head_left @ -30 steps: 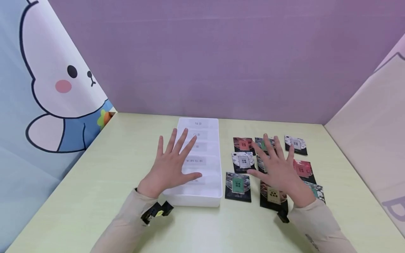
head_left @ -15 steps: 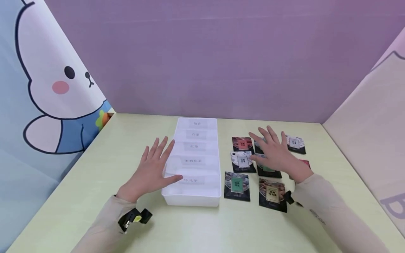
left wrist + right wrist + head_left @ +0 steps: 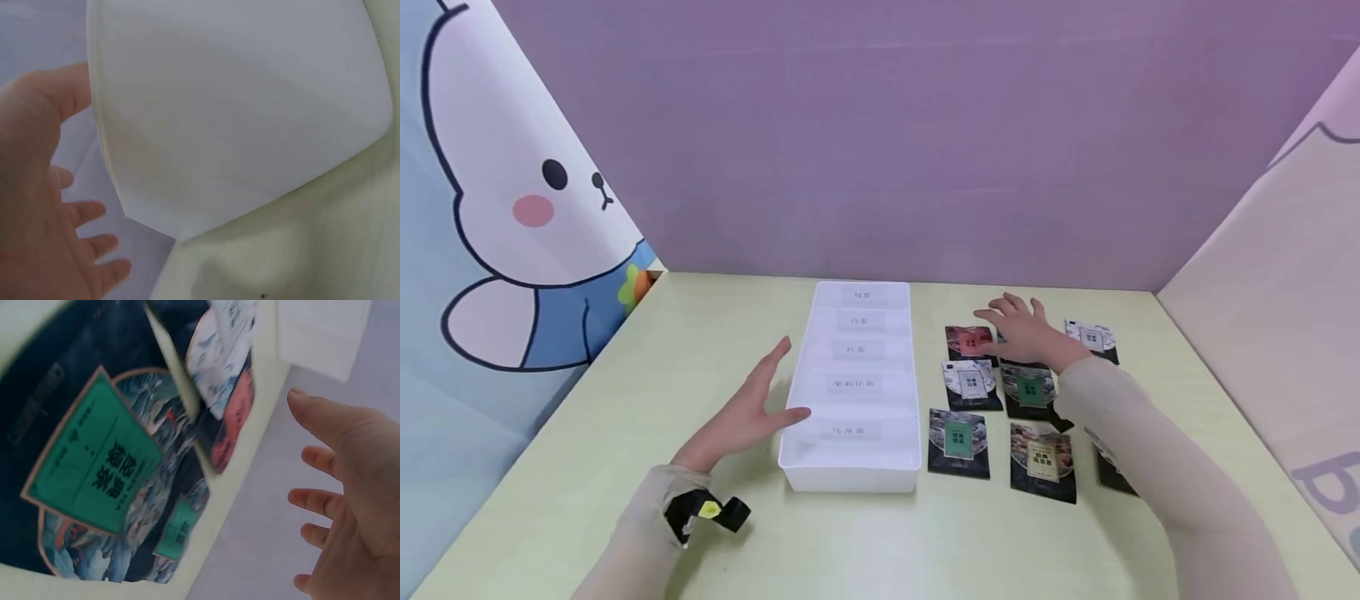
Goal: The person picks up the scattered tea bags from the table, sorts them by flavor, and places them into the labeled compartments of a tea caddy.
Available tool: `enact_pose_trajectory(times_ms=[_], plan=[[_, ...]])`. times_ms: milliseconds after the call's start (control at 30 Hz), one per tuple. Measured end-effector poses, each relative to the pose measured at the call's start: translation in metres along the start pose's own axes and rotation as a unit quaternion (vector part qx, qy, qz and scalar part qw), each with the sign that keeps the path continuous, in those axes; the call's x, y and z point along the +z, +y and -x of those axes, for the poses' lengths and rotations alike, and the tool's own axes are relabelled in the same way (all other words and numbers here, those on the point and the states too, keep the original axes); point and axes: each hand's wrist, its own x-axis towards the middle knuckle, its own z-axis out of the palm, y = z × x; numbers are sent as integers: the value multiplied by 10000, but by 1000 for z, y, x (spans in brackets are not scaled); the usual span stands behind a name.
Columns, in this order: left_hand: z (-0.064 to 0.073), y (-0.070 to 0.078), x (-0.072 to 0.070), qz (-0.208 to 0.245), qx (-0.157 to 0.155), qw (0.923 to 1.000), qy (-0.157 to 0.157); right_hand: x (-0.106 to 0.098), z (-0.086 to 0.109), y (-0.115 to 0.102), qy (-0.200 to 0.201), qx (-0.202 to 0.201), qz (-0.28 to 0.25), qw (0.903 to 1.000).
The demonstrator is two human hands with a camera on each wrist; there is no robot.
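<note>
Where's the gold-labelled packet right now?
In the head view, the gold-labelled packet lies right of the white tray, in the row nearest the viewer, just right of a green-labelled packet.

Purple wall (image 3: 895,158) behind a pale table (image 3: 587,417)
At left, a blue panel (image 3: 445,467) shows a white rabbit (image 3: 486,167) with a pink cheek (image 3: 533,211) and a blue top (image 3: 561,325), an orange-and-green patch (image 3: 638,285) at its edge; at right, a pale panel (image 3: 1277,333) bears a purple mark (image 3: 1330,463) low down.
</note>
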Motion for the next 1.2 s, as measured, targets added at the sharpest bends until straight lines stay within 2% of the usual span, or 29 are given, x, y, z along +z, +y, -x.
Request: enact_pose_trajectory(times_ms=[100,167,267,367,467,633,767,867,933,1067,1200], plan=[[-1,-8,1,872,287,9957,133,4,-10,3,-209,111,68,9997],[-1,-13,3,1525,361,9875,182,7,-16,6,-352,208,37,9992],[-2,-22,6,2528,305,9669,129,12,-24,9,-540,318,-51,9980],[-3,-31,11,3312,228,9433,52,17,-31,12,-730,381,-146,9965],[-3,-36,16,3782,434,9247,77,21,-36,16,-863,373,-227,9953],[-3,-42,22,4367,1203,8913,175,22,-40,20,-907,376,-463,9941],[-2,-46,26,4894,1599,8573,51,23,-44,19,-767,407,-778,9932],[-1,-49,28,5145,1796,8384,-94,26,-47,19,-600,398,-1124,9910],[0,-50,28,5218,1887,8318,-155,29,-49,20,-488,372,-1316,9894],[0,-50,28,5239,1993,8278,-249,32,-52,22,-279,375,-1643,9853],[-3,-50,31,5277,2134,8215,-324,31,-52,23,-73,459,-2323,9715]])
